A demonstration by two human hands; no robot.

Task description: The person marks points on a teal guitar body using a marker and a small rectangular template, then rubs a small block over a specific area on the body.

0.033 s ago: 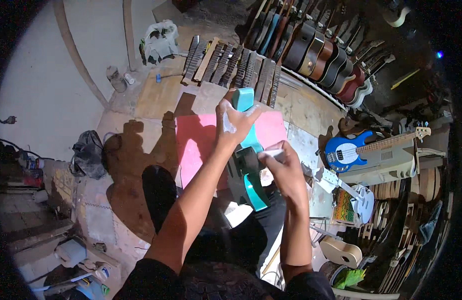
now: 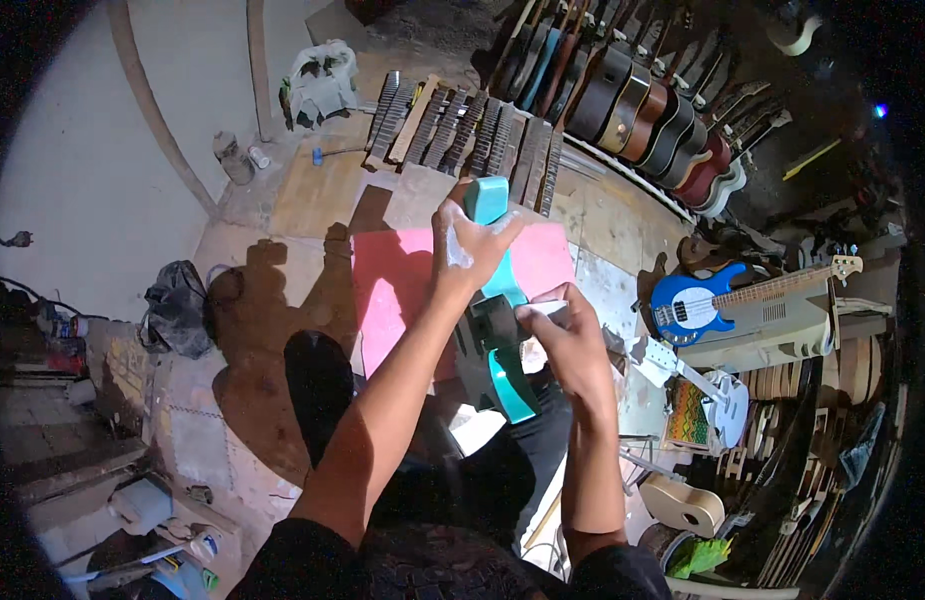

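Observation:
A glossy teal guitar body (image 2: 512, 385) with dark areas is tilted over my lap, its edge toward me. My left hand (image 2: 467, 245) is closed around its far part, with pale dust or paste smeared across the back of the hand. Between the thumb and fingers of my right hand (image 2: 574, 345) is a small folded white piece (image 2: 550, 307), held against or close beside the body's right edge. I cannot tell if that piece is paper or cloth. The fingertips of my left hand are partly hidden behind the body.
A pink sheet (image 2: 392, 300) lies beneath the work. Beyond it rests a row of fretted guitar necks (image 2: 462, 130). Several guitars (image 2: 632, 100) hang at the far right. A blue bass guitar (image 2: 697, 305) lies at right. A black plastic bag (image 2: 177, 310) sits at left.

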